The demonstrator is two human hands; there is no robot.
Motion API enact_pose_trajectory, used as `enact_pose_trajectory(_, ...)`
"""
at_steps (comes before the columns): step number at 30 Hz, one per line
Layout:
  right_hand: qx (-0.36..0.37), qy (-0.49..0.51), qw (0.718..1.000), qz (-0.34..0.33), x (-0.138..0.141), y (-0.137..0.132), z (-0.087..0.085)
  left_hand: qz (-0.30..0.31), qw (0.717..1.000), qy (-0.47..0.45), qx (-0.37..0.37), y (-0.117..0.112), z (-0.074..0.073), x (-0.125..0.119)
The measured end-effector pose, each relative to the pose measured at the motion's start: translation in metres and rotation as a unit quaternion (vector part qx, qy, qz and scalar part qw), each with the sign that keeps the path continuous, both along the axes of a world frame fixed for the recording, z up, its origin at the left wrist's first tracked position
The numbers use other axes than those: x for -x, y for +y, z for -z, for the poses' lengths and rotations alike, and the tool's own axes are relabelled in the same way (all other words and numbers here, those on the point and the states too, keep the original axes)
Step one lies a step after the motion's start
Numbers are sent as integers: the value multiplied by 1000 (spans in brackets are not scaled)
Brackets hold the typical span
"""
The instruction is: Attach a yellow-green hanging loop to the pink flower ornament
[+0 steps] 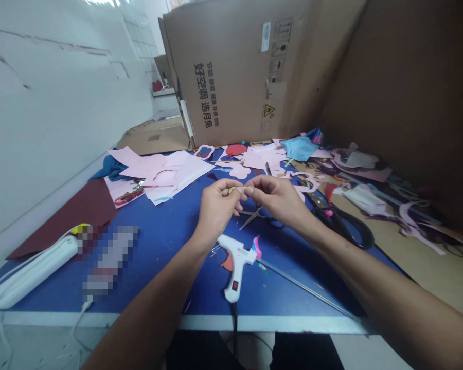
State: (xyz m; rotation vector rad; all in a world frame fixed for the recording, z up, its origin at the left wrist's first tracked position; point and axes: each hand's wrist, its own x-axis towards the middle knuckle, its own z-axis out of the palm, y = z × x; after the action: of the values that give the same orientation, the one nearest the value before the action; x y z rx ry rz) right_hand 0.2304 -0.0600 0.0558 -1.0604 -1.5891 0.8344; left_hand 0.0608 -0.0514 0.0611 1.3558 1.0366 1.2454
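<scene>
Between my two hands is a small yellow-green piece [232,190], mostly hidden by the fingers, so its kind cannot be made out. My left hand [215,208] pinches it between thumb and fingers. From the other side, my right hand [281,199] closes its thumb and fingertips on its end, almost touching the left fingertips. Small scissors [250,218] lie with blades spread on the blue table just under the right hand. Nearer to me rests a white glue gun [237,262] with an orange trigger, its black cord running off the front edge.
Pink cut paper [185,169] is strewn along the back, before a large cardboard box [235,77]. Black-handled shears [347,223] and scraps lie right. A thin rod [308,287] runs beside the glue gun. A white power strip [36,272] lies left, near a blurred-out object [110,262].
</scene>
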Motion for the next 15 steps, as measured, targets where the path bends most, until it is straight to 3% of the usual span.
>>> enact_pose_trajectory(10,5,30,1000,3,-3,3,0,54,999,9,1,1,1,3)
enact_pose_trajectory(15,21,40,999,5,-3,4,0,46,998,37,1,1,1,3)
